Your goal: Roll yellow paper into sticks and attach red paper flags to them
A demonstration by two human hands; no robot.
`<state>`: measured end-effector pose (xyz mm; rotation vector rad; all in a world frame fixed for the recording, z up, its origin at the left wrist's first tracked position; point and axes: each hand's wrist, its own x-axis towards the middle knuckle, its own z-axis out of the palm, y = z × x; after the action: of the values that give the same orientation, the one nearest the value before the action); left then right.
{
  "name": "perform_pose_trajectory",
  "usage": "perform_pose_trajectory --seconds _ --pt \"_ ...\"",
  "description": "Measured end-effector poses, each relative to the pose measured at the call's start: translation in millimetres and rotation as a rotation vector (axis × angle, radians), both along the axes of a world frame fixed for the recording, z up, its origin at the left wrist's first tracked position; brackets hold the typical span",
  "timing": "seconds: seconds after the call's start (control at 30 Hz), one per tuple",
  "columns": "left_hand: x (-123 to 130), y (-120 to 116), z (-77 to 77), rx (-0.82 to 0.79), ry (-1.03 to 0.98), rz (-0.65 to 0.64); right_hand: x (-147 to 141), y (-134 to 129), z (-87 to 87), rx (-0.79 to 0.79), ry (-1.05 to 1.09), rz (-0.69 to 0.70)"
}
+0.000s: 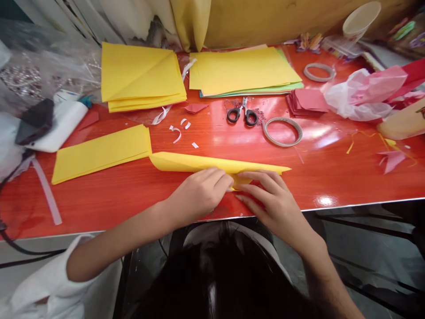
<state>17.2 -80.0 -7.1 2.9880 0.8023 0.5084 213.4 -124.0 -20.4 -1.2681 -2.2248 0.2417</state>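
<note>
A rolled sheet of yellow paper (pixel 186 162) lies across the red table near its front edge, narrowing to a point at the right. My left hand (pixel 202 190) has its fingers closed on the roll's near edge at the middle. Just to the right, my right hand (pixel 268 192) rests its bent fingers on the same edge, the fingertips close to those of the left. A small yellow flap (pixel 241 180) shows between the hands. Left of the roll, nearly touching it, is a stack of folded yellow strips (pixel 102 150).
Behind lie two yellow paper stacks (pixel 142 75) (pixel 242 71), black-handled scissors (pixel 244 113), tape rolls (pixel 282 132) (pixel 319 72) and red paper squares (pixel 307 103). A white phone-like object (pixel 59 126) and plastic bags are at the left; a paper cup (pixel 361 20) stands back right.
</note>
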Motion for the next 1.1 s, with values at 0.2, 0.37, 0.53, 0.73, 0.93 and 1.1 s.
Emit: perform_pose_trajectory --seconds 0.2,0.37,0.53,0.73,0.93,1.1 --pt "0 21 1.3 0.027 -0.041 -0.133 -1 13 -1.4 0.112 -0.071 -0.045" --pt "2 20 -5.4 -0.045 -0.076 -0.099 -5 12 -0.8 0.128 -0.062 -0.028" --pt "4 19 -6.6 0.041 -0.116 -0.046 -11 11 0.8 0.205 -0.130 -0.093" --pt "2 19 -6.7 0.257 -0.017 -0.086 -14 10 -2.0 0.239 -0.147 -0.135" --pt "1 19 -7.3 0.331 -0.091 -0.055 -14 10 -4.1 0.207 -0.166 -0.102" --pt "-1 20 -7.5 0.373 -0.104 -0.095 -14 10 -5.0 0.201 -0.158 -0.107"
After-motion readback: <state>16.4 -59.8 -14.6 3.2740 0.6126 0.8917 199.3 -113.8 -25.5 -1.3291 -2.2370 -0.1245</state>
